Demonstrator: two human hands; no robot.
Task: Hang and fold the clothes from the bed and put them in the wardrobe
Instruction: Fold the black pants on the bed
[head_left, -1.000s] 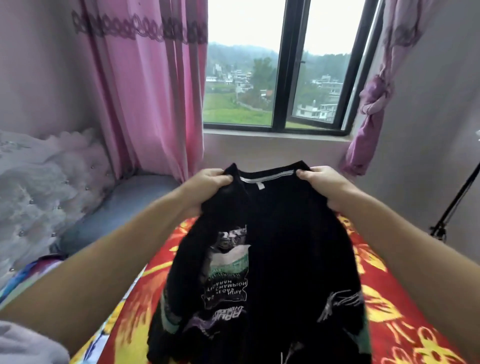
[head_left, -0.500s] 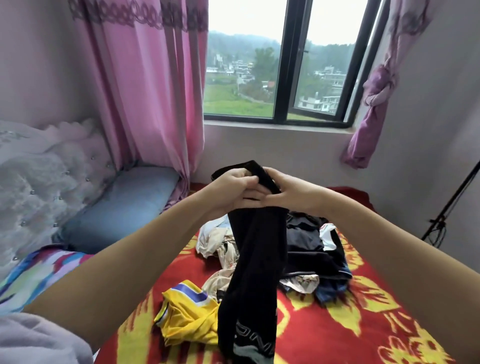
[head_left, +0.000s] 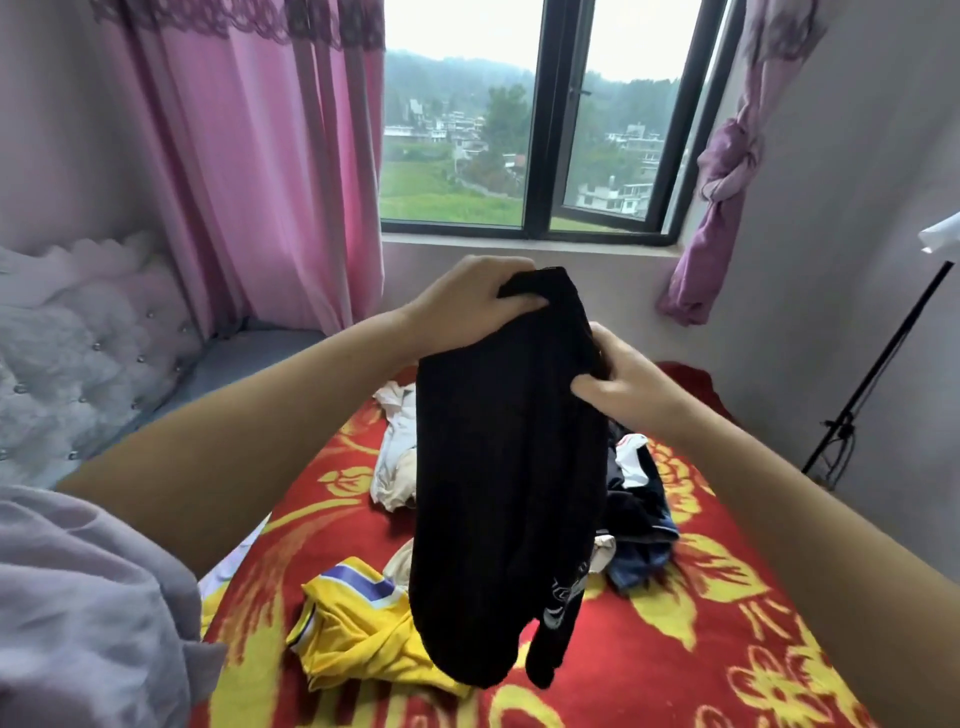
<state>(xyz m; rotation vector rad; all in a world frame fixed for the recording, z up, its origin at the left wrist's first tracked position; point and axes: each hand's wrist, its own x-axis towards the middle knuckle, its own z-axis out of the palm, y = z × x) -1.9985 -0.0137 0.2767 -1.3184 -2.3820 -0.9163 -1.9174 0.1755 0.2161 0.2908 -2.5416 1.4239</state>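
Since a second ago the black T-shirt has gone from spread wide to doubled lengthwise, so the fold is under way. The left hand pinches its top edge; the right hand grips the right side lower down, fingers curled on cloth. It hangs narrow above the bed, over the yellow jersey.

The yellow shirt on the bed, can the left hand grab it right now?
Probably not yet: the left hand grips the black shirt, which hangs over part of the yellow shirt.
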